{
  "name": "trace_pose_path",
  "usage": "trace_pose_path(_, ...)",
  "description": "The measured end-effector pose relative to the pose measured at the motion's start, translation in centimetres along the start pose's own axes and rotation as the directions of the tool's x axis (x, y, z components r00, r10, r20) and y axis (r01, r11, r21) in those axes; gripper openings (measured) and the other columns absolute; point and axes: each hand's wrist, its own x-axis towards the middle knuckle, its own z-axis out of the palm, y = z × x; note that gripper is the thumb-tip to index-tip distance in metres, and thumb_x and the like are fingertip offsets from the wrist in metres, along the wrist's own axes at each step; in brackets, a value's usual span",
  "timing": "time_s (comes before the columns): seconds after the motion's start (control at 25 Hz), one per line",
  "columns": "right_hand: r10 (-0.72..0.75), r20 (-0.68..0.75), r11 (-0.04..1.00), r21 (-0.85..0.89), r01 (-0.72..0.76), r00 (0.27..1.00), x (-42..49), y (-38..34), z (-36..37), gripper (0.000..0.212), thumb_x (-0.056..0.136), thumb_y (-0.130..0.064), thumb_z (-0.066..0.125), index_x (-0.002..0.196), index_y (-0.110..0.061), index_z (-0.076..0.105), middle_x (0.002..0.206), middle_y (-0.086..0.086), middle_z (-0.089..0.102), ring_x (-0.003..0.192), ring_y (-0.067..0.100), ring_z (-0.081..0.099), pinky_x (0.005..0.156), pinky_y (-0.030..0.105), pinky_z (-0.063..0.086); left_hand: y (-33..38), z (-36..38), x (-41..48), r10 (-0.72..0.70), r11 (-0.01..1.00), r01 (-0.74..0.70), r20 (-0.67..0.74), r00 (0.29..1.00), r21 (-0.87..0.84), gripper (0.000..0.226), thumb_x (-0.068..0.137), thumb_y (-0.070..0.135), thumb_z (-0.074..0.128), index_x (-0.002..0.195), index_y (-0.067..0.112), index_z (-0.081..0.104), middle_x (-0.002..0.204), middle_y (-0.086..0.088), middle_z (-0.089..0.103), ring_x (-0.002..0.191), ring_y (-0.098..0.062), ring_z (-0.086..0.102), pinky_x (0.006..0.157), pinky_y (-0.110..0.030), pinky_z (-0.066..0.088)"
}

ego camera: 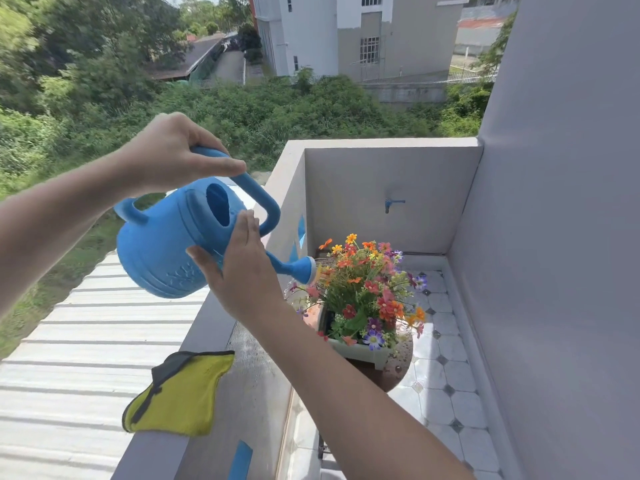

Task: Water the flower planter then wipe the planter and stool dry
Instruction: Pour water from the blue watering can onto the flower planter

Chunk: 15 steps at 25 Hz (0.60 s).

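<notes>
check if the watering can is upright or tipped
Tipped: the blue watering can leans forward, spout angled down over the flowers, left hand gripping its handle.

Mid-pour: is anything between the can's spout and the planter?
Nothing visible. The spout sits just above the flowers in the planter, with only air between. Left hand grips the can; right hand presses its side.

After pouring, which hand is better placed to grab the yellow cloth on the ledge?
Probably the right hand. It only rests flat against the watering can, while the left hand grips and carries it. The yellow cloth lies on the ledge, close to the right forearm.
</notes>
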Motion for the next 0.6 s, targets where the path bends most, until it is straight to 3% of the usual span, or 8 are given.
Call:
trace_pose_path(0.16,-0.025,-0.053,0.999,-0.031,0.023,0.998,-1.9,-0.3,0.3,0.086,0.091,-0.049,0.045,0.145,0.003,0.004,0.156,0.019,0.009,0.145,0.027,0.005,0.117,0.037,0.019,0.5,0.1,-1.0,0.046,0.998,-0.042,0.067,0.997,-0.052,0.047,0.060,0.069,0.065,0.073,0.024,0.074,0.049,-0.008,0.050,0.035,-0.009,0.032,0.033,-0.014,0.023)
trace_pose_path(0.4,-0.050,-0.196,0.990,-0.138,0.023,0.979,-2.9,0.6,-1.0,0.088,0.086,-0.055,0.036,0.143,0.007,0.012,0.152,0.026,0.019,0.143,0.033,0.015,0.114,0.040,0.027,2.2,1.1,-0.9,0.095,0.993,-0.092,0.039,0.995,-0.076,0.026,0.072,0.047,0.068,0.074,0.022,0.074,0.042,0.008,0.048,0.038,-0.010,0.035,0.036,-0.012,0.024)
trace_pose_path(0.6,-0.042,-0.221,0.995,-0.095,0.021,0.974,-1.4,0.0,-0.4,0.084,0.089,-0.047,0.048,0.142,0.009,0.014,0.151,0.027,0.020,0.143,0.034,0.017,0.114,0.040,0.025,2.5,0.1,-0.7,0.109,0.994,-0.110,0.024,0.994,0.010,0.024,0.076,0.044,0.069,0.077,0.021,0.074,0.051,-0.013,0.051,0.037,-0.011,0.034,0.034,-0.013,0.022)
